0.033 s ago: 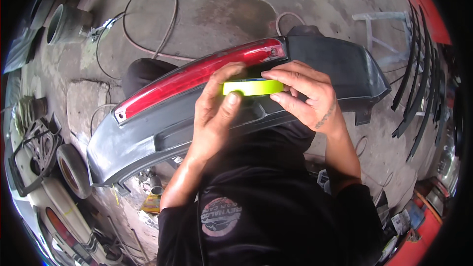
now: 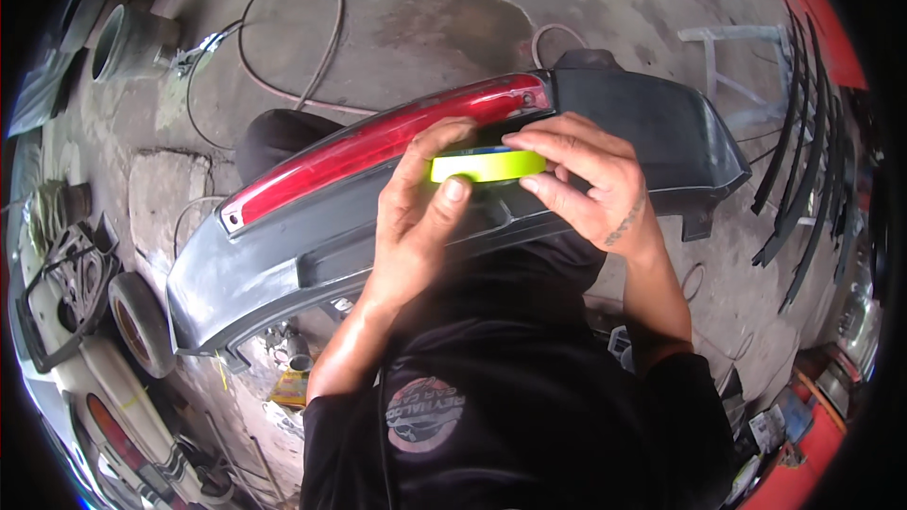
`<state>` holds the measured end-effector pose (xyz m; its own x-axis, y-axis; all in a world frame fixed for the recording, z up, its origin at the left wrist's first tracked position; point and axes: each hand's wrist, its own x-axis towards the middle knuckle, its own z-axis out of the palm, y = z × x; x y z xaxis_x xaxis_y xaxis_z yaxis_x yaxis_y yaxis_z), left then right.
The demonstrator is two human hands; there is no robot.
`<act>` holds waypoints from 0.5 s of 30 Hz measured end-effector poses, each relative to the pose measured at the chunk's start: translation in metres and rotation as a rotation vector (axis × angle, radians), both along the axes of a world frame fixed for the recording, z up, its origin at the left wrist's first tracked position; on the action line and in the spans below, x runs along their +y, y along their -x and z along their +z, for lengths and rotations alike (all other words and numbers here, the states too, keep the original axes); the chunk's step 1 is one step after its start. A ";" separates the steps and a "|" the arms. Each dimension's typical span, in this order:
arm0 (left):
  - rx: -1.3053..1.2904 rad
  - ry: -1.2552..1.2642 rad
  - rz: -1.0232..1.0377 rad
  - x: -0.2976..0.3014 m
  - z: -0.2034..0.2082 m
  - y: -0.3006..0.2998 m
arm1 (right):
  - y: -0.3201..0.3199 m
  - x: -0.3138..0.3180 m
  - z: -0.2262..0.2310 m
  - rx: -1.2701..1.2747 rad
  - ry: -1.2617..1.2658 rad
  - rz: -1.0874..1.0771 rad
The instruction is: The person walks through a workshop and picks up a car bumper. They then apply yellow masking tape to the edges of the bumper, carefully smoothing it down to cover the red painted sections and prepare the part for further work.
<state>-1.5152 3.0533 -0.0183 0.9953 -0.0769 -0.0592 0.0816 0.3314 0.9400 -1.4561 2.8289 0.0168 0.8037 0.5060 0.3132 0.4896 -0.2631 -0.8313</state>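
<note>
Grasping a yellow-green tape roll (image 2: pixel 484 167) near centre, toward 1 o'clock, with thumb and fingers of both hands: left hand (image 2: pixel 413 198) at its 9, right hand (image 2: pixel 595 175) at its 3. Seemingly at an early stage, with no yellow-green strip visible on the red lens (image 2: pixel 350 148) toward 11 o'clock or the dark grey panel (image 2: pixel 642 123) beneath. Farther out: looped hose (image 2: pixel 340 14) at 11, black strips (image 2: pixel 782 236) near 3, wheel (image 2: pixel 142 321) at 8.
</note>
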 end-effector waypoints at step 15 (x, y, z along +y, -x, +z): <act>0.003 0.163 0.068 -0.013 0.011 -0.004 | 0.014 0.000 -0.055 0.500 -0.396 0.032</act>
